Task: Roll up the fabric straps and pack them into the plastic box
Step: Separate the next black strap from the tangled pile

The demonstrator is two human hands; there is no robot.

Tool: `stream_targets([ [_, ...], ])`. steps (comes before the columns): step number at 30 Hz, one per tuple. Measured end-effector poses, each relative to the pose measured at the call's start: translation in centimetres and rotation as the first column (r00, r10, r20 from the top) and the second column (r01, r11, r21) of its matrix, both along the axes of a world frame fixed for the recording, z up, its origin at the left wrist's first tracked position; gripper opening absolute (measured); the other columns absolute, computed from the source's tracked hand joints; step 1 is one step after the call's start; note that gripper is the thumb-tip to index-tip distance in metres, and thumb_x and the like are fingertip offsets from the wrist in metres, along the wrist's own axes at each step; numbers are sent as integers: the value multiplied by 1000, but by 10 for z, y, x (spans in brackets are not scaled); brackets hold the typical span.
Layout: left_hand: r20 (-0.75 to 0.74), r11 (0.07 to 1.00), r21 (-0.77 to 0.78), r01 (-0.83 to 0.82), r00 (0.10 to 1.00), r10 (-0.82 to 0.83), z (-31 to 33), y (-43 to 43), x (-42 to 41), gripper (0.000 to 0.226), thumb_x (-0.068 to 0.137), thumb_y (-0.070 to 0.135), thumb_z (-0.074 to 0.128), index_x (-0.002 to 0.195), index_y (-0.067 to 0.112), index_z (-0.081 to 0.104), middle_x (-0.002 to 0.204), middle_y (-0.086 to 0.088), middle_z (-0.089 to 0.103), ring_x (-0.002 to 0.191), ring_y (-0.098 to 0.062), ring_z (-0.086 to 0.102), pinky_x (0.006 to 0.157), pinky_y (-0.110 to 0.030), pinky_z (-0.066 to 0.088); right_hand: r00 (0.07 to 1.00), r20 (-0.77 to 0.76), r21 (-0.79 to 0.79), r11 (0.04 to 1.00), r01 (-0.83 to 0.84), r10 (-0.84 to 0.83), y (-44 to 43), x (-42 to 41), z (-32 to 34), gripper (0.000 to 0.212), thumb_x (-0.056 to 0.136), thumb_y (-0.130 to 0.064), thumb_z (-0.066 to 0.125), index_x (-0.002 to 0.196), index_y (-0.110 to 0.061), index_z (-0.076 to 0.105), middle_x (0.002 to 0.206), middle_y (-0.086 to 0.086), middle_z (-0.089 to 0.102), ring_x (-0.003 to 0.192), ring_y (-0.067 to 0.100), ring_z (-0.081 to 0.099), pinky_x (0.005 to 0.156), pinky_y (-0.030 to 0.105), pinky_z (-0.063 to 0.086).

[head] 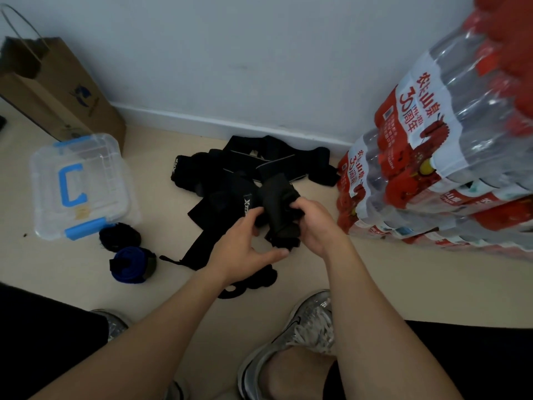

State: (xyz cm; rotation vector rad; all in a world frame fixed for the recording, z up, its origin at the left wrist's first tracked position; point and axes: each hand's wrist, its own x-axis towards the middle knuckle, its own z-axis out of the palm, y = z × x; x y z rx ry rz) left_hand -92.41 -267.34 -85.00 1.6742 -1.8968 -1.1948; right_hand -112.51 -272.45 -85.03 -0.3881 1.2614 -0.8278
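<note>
Right hand (317,226) is clenched round the black strap (281,209), pinning the wound part so it cannot spring loose. The left hand (248,243) curls its fingers against the roll's other side, with the thumb reaching under the hanging tail, seemingly to feed the next turn. The strap is held above the floor (161,284), just in front of the pile of straps (245,166) that lies loose by the wall (259,53), not yet rolled. To the left, a rolled black strap (119,236) and a rolled blue strap (132,264) sit side by side just beside the plastic box (78,183). They are likely staged for packing, since its lid is on. Behind the box stands a paper bag (57,90); packs of bottled water (432,154) are stacked on the right.
</note>
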Motion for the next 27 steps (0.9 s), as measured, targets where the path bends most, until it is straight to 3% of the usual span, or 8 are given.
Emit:
stream_targets([
  [6, -168, 1000, -15, -25, 986, 22, 27, -6, -22, 24, 96, 36, 73, 118, 29, 64, 107, 16, 70, 99, 1, 67, 83, -23, 52, 972, 230, -128, 989, 76, -45, 14, -9, 22, 31, 110, -8, 54, 138, -3, 66, 129, 25, 76, 113, 35, 78, 82, 37, 65],
  [9, -179, 999, 7, -37, 983, 38, 36, 0, -22, 5, 104, 26, 64, 108, 25, 67, 86, 11, 71, 70, -1, 64, 65, -21, 47, 974, 227, -188, 980, 60, -16, 21, -8, 36, 32, 102, -14, 72, 133, -8, 70, 126, 21, 77, 110, 30, 79, 84, 35, 65],
  [12, -169, 999, 9, -53, 984, 53, 44, 6, -19, 19, 110, 22, 55, 94, 23, 66, 67, 9, 62, 52, -4, 51, 52, -24, 39, 993, 95, -240, 970, -47, 72, 25, -4, 47, 41, 97, -15, 80, 136, -9, 70, 127, 19, 77, 112, 29, 77, 89, 36, 63],
  [14, -142, 1000, 18, -8, 990, 11, 50, 7, -14, 24, 112, 19, 52, 93, 20, 67, 69, 8, 61, 55, -6, 52, 56, -27, 41, 992, -64, -270, 956, -119, 105, 25, 0, 53, 30, 99, -17, 78, 129, -11, 75, 121, 13, 80, 109, 25, 78, 88, 34, 61],
  [17, -86, 999, 14, 41, 996, -39, 56, 8, -6, 24, 112, 18, 51, 97, 17, 70, 77, 2, 68, 66, -14, 62, 64, -37, 50, 991, -104, -277, 954, -115, 89, 28, 8, 54, 22, 105, -19, 70, 124, -10, 76, 118, 10, 82, 107, 20, 80, 82, 26, 62],
  [21, 45, 998, -44, 48, 998, -46, 57, 10, 4, 22, 111, 21, 55, 98, 23, 72, 79, -3, 72, 73, -25, 69, 75, -53, 59, 984, -178, -289, 955, -71, 20, 35, 13, 46, 16, 112, -17, 58, 120, -14, 72, 115, 8, 83, 110, 24, 79, 92, 37, 60],
  [24, 50, 998, -67, -12, 999, 16, 52, 14, 9, 17, 103, 17, 66, 114, 30, 69, 93, 10, 75, 78, -6, 71, 80, -40, 63, 985, -172, -299, 951, -82, 31, 43, 15, 45, 26, 113, -11, 54, 124, -23, 74, 121, 5, 82, 115, 22, 77, 92, 38, 62],
  [27, -100, 994, -35, -107, 990, 103, 55, 17, 12, 58, 88, 22, 77, 134, 40, 46, 110, 8, 70, 75, -5, 69, 70, -26, 60, 951, -299, -337, 925, -178, 74, 45, 14, 55, 34, 110, -10, 56, 127, -31, 77, 119, -4, 82, 114, 18, 77, 88, 32, 62],
])
